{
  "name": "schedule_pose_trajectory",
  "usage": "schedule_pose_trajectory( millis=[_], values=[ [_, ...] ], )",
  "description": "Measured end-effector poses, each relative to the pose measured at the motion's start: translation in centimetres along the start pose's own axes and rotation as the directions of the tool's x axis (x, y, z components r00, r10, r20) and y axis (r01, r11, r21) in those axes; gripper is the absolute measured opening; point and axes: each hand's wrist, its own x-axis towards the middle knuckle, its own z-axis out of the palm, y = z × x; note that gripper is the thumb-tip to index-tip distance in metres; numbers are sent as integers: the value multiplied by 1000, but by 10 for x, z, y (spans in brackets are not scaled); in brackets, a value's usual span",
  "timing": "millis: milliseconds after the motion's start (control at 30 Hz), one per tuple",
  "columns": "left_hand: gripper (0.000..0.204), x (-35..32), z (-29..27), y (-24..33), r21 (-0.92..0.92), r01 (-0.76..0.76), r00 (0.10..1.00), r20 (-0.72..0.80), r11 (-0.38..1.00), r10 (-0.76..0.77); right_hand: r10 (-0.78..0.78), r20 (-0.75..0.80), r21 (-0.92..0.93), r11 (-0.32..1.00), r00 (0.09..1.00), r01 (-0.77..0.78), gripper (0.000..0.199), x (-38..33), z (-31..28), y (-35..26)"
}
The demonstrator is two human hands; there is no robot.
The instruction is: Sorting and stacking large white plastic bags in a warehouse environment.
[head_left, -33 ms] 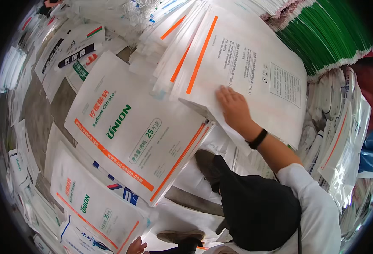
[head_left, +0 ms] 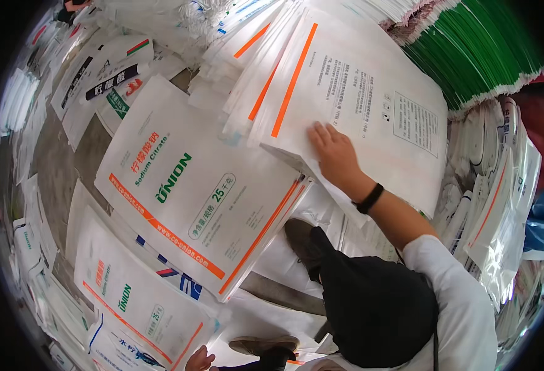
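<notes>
My right hand [head_left: 333,151], with a black band at the wrist, lies flat on a white sack [head_left: 371,86] with an orange stripe. This sack tops a fanned stack of flattened woven sacks, and my fingers rest near its left edge. Down at the lower edge, my left hand [head_left: 199,360] is only partly in view. Its fingers are loosely bent and apart, with nothing visible in them, beside a smaller pile of printed white sacks [head_left: 142,303]. Between the hands lies a larger pile of white sacks [head_left: 191,185] with green and orange print.
A tall stack of green sacks [head_left: 476,49] stands at the far right. Folded white sacks [head_left: 500,198] crowd the right side. More loose sacks [head_left: 105,86] cover the floor at the far left. My shoes [head_left: 299,241] and dark-trousered leg [head_left: 377,303] are close to the piles.
My right hand has slid slightly left across the top sack, towards its edge. My left hand and the piles look unchanged.
</notes>
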Motion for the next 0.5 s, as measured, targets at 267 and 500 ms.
schedule_pose_trajectory(
  millis=[267,500],
  values=[
    [36,-3,12,6,-120,150,988,64,981,-143,-63,93,219,975,994,41,61,1,-41,4],
    [75,70,30,12,-523,310,942,285,794,-179,-334,193,457,862,923,216,67,-133,-110,18]
  ],
)
